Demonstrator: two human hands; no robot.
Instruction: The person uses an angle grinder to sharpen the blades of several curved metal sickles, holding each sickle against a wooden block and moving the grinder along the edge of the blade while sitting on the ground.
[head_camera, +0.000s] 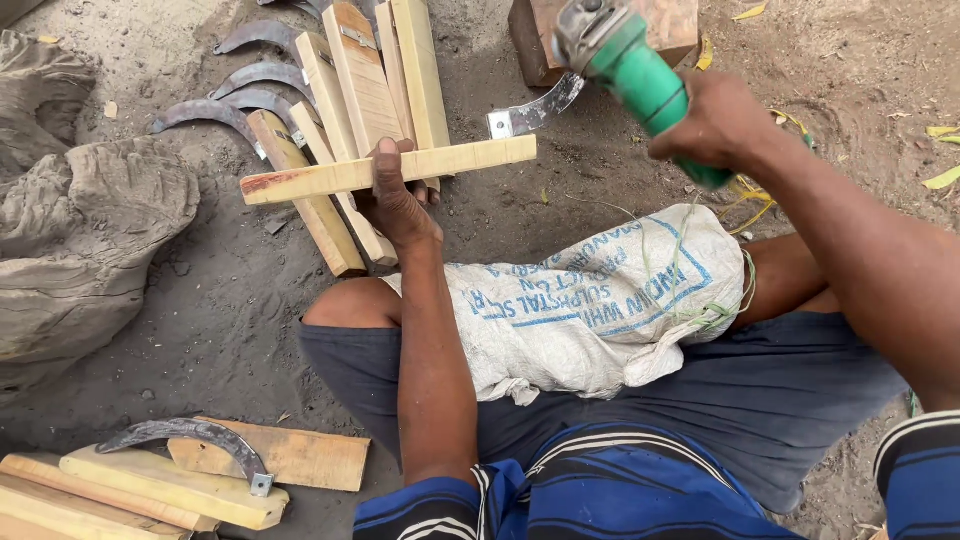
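- We are sitting on bare sandy ground (600, 190), knees spread, a white woven sack (600, 300) with blue print lying across our lap.
- Our left hand (395, 200) is holding a sickle by its pale wooden handle (390, 170), fingers clenched around the middle of the handle, which is lying level and crosswise in front of us.
- The sickle's curved metal blade (535, 108) is sticking out from the handle's right end, rising toward the grinder.
- Our right hand (715, 125) is gripping the green body of an angle grinder (640, 75), fingers wrapped tight about it; the grinder's grey metal head is sitting just above the tip of the blade. We cannot tell whether the two are touching.
- Behind the held handle, a row of finished sickles (340, 90) is lying on the ground, wooden handles side by side, dark curved blades fanning to the left.
- A wooden block (535, 35) is standing at the top of the view, behind the grinder.
- Lower left, more pale handle blanks (150, 490) are lying stacked, with one dark sickle blade (185, 435) resting across them.
- A weathered grey log (80, 240) is lying along the left edge.
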